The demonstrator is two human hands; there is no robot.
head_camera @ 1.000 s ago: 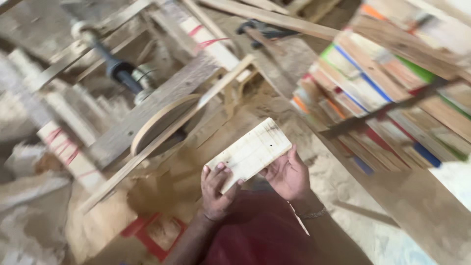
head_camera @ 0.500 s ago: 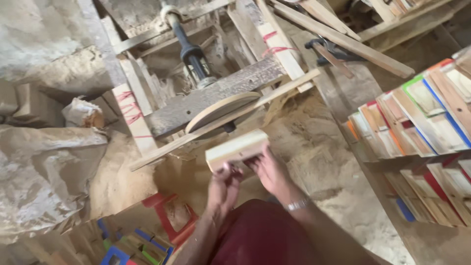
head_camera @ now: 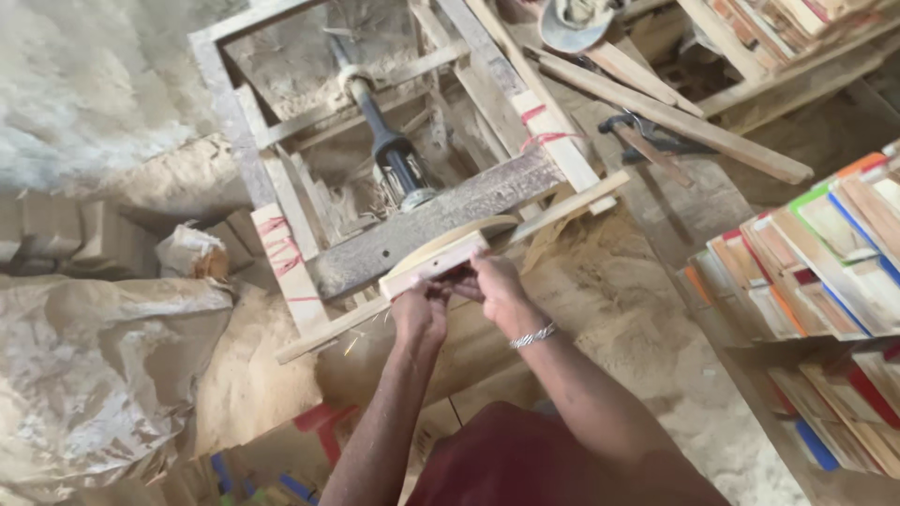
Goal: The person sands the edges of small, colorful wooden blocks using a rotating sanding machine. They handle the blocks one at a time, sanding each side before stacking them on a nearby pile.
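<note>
Both my hands hold a pale wooden block (head_camera: 433, 265) edge-up against a round sanding disc (head_camera: 450, 237). My left hand (head_camera: 421, 309) grips the block's near left end. My right hand (head_camera: 494, 286), with a metal bracelet on the wrist, grips its right part. The disc sits on a dark shaft (head_camera: 386, 142) inside a rough wooden frame (head_camera: 281, 248). A few small sparks or chips fly below the block, near the frame's lower rail.
A crumpled sack (head_camera: 94, 365) lies at the left. Stacks of painted wooden pieces (head_camera: 825, 262) fill the right. Long planks (head_camera: 675, 117) and a hammer-like tool (head_camera: 647, 131) lie behind the frame. Sawdust covers the ground.
The block has gone from flat in my hands to edge-on, forward against the disc. The view has swung left over the machine.
</note>
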